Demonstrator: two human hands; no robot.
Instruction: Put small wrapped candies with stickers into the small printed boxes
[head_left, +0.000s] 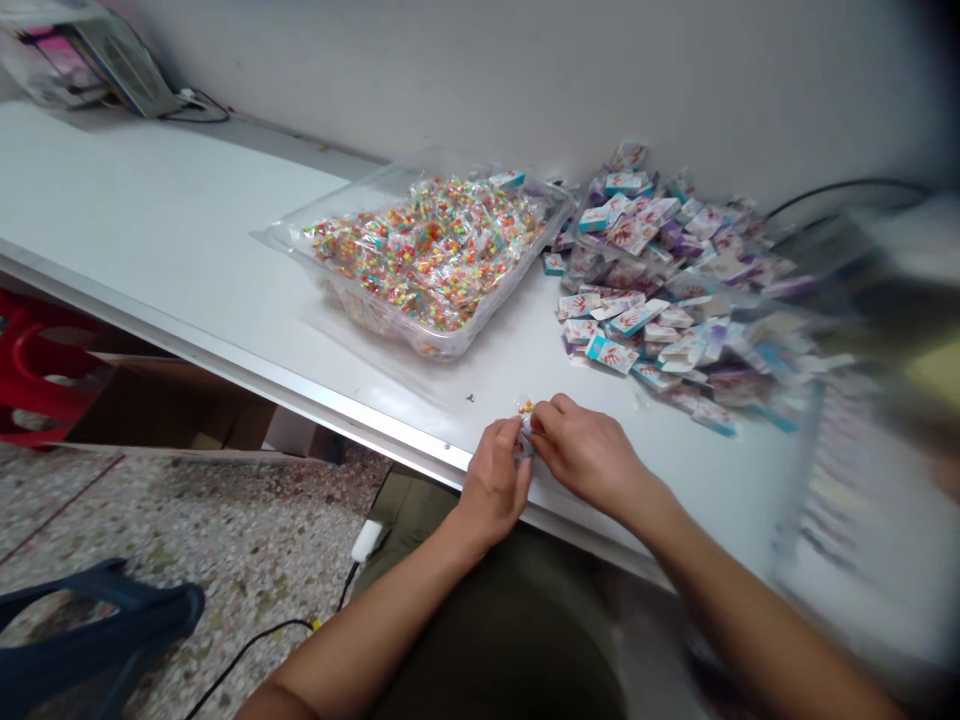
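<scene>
Where the table (225,300) edge crosses lower centre of the frame, 1 small candy packet (524,428) is pinched between left hand (496,480) and right hand (589,452), fingertips closed on it from both sides.

A long white table (150,230) with a pale metal edge runs along a plain off-white wall (525,70). Below it lies a speckled terrazzo floor (225,540), where a red plastic stool (37,365) and a brown cardboard box (172,405) sit under the table. A dark blue stool (97,620) stands nearer, beside a black cable (247,645) trailing across the floor.
</scene>
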